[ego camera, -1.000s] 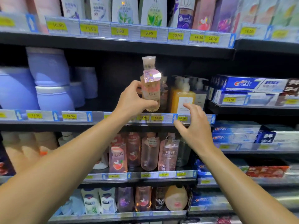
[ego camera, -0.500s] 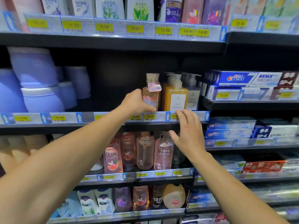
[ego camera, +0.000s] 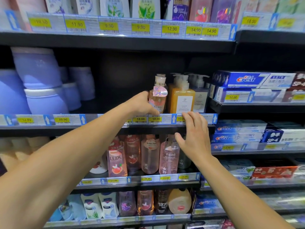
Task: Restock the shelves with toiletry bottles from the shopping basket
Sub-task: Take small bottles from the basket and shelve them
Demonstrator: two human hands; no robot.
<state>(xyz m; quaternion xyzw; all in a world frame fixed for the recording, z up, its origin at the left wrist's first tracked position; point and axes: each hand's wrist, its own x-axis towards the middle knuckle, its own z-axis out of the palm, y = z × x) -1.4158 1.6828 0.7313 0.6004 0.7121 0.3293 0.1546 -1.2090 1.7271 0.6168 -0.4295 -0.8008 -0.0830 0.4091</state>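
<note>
Left hand (ego camera: 142,104) wrapped round the lower body of a pink Kirstie-type bottle (ego camera: 158,98), thumb across the front label, rest of the fingers hidden behind it, so definitely a grip and not just a touch. Bottle looks already down on the middle shelf (ego camera: 105,128), upright, base just behind the 18.00 price tag (ego camera: 156,119) sitting right under the thumb. Probably holding on low like that to steady it and nudge it square with the row, since a tall narrow bottle with a hang tag near the neck would tip easily. Just past the fingertips on the far side: an orange pump bottle (ego camera: 181,100), touching or nearly touching the pink one, can't tell which. Right hand (ego camera: 194,138) empty, fingers straight and spread, tips resting at the shelf-edge strip right below that pump bottle, likely ready to stop a neighbour from toppling. Below that palm, a row of pink LUX-style body wash bottles (ego camera: 149,156) on the next shelf down. Shopping basket nowhere in view. Next step is probably letting go, carefully, without dragging the bottle forward.
</note>
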